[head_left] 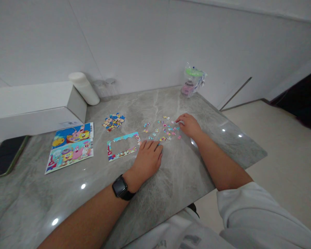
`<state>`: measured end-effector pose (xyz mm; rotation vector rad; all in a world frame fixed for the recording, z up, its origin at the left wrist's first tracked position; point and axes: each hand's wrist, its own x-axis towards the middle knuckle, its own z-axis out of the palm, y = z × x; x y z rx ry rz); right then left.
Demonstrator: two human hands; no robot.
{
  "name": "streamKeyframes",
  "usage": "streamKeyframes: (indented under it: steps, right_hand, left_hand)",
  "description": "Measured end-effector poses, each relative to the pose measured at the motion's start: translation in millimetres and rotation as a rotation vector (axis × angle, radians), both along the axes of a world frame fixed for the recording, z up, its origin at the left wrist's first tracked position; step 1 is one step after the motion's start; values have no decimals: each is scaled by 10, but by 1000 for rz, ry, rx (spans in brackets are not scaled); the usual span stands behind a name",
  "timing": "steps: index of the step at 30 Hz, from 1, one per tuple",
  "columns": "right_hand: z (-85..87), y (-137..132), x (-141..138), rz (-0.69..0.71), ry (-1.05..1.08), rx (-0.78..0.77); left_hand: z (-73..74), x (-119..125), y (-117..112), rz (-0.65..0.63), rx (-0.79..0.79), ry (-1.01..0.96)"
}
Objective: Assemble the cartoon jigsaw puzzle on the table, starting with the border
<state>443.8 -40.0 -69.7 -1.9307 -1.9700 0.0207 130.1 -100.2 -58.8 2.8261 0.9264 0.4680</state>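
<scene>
A small jigsaw frame [123, 146], only its coloured border assembled, lies on the grey marble table [176, 173]. My left hand [147, 159], with a black watch on the wrist, rests palm down with fingers flat beside the frame's right edge. Several loose puzzle pieces [163, 130] are spread out to the right of the frame. My right hand [188, 125] reaches into them, its fingers curled in a pinch at a piece at the far edge of the spread; what it holds is too small to make out. A heap of more pieces [113, 121] lies behind the frame.
Two cartoon picture cards [72, 145] lie left of the frame. A white box [33, 110] and a white cylinder [84, 88] stand at the back left, a dark phone [5, 155] at the far left. A bagged cup with a green lid [192, 81] stands at the back right.
</scene>
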Motion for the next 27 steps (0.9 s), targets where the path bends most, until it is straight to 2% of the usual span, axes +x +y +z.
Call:
streamKeyframes:
  steps: [5,12,18,27]
  right_hand:
    - [3,0,63,-9,16,-21]
    - [-4,-6,8,100,34,-46]
    - [-9,-17,-20,101,-11,-111]
    - [33,-55,-215,126,-43,-110]
  left_hand:
    - [8,-5,-11,2,15,12]
    - [28,0,-5,-7,5,13]
    - [23,-5,2,-4,0,0]
    - [12,1,-1,-6,3,-13]
